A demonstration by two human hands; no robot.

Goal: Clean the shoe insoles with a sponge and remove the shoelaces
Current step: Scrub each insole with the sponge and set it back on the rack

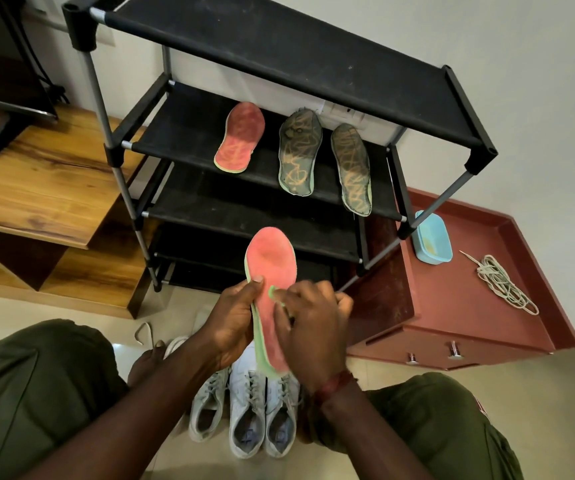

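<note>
My left hand (234, 323) grips a pink insole with a green edge (272, 261) by its left side, toe end up. My right hand (313, 320) presses a small green sponge (274, 292) against the insole's face, fingers curled round it. A second pink insole (241, 138) and two dark grey insoles (298, 154) (352, 169) lie on the black shoe rack's second shelf (182, 133). Pale grey sneakers (248, 410) with laces stand on the floor between my knees. A bundle of loose white shoelaces (502, 284) lies on the red cabinet top.
A light blue tub (431, 242) sits on the red cabinet (452, 299) at the right, beside the rack's leg. A wooden TV unit (37, 188) stands at the left. My knees in green trousers frame the shoes. A loose lace (144, 332) lies on the tiled floor.
</note>
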